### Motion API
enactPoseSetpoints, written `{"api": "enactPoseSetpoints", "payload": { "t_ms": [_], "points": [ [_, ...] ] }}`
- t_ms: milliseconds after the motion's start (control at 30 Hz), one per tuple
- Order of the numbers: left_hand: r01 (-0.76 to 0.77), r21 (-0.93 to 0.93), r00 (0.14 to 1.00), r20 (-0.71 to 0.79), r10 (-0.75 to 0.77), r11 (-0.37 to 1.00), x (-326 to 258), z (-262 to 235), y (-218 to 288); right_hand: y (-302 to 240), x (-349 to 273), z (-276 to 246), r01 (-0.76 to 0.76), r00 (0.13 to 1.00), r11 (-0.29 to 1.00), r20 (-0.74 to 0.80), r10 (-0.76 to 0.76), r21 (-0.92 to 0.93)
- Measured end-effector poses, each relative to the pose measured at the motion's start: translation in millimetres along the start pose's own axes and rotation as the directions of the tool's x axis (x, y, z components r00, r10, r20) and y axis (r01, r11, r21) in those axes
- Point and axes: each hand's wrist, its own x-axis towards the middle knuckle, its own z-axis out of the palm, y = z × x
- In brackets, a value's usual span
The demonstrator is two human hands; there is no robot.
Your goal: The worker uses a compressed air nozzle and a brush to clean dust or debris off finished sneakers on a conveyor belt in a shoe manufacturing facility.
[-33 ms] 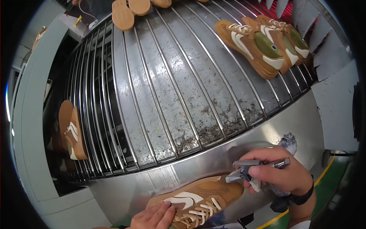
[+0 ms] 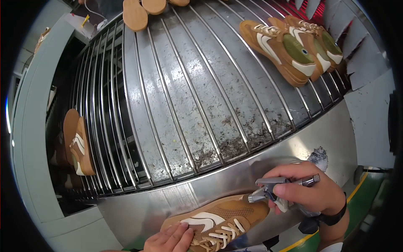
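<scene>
A tan sneaker [image 2: 233, 212] with white side stripes and pale laces lies on its side at the bottom middle, in front of the steel edge. My left hand [image 2: 171, 238] holds its rear part, with fingers pressed on the upper near the white stripe; its heel end is mostly hidden by that hand and the frame edge. In my right hand [image 2: 308, 189] is a small metal spray gun [image 2: 270, 187], gripped with the thumb along its side. The nozzle points left and sits right at the sneaker's toe; I cannot tell whether it touches.
Beyond the steel panel [image 2: 226, 178] runs a conveyor of metal bars [image 2: 184, 92]. Three sneakers [image 2: 279, 52] stand at its far right by hanging flaps [image 2: 371, 46] and a red glow. Another shoe [image 2: 79, 145] rests at the left. Shoe soles [image 2: 135, 16] show at the far end.
</scene>
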Motion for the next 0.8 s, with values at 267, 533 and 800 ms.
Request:
{"api": "enactPoseSetpoints", "payload": {
  "t_ms": [267,533,800],
  "points": [
    [-0.029,-0.06,1.0,0.006,0.03,0.998,4.9,-1.4,-2.7,-6.5,8.3,3.6,0.041,0.997,0.965,0.067,-0.024,-0.26],
    [0.035,-0.053,0.999,-0.021,-0.036,0.998,6.5,5.8,4.7,61.0,-76.0,-0.7,0.203,0.92,0.964,-0.302,-0.249,-0.174],
    [0.148,0.028,0.989,-0.033,-0.147,0.989,7.8,6.0,23.1,151.0,-104.2,46.1,0.432,0.626,0.589,-0.242,-0.741,-0.683]
  ]
}}
